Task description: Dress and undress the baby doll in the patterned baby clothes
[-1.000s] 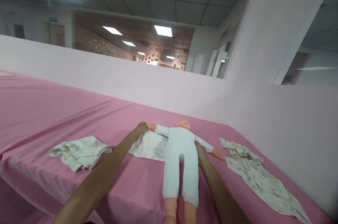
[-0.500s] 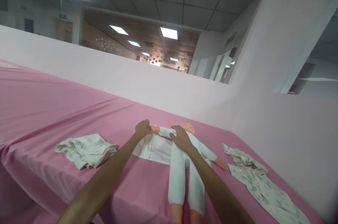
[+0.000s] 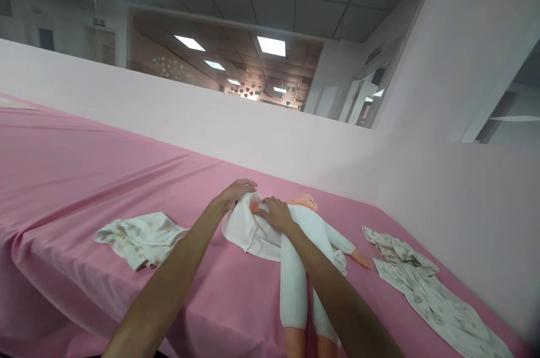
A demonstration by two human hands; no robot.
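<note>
A baby doll (image 3: 293,285) in a white suit lies on its back, head toward the wall. Under and beside it spreads a white garment (image 3: 242,231). My left hand (image 3: 237,194) holds the garment's raised edge near the doll's hand, its fingertips pointing right. Close by, my right hand (image 3: 277,213) grips the doll's near arm at the wrist, with the doll's small hand (image 3: 254,206) showing between my two hands. Part of the doll's arm and chest is hidden behind my right hand and forearm.
Pink cloth (image 3: 228,302) covers the table, which meets a white wall (image 3: 253,139) behind. A folded patterned garment (image 3: 141,237) lies at the left. Patterned trousers (image 3: 439,296) stretch along the right. Large windows (image 3: 219,60) look into another room.
My left hand has left the doll's hand and lifted the garment's edge, bunching it up. My right hand has slid along the doll's arm toward its wrist.
</note>
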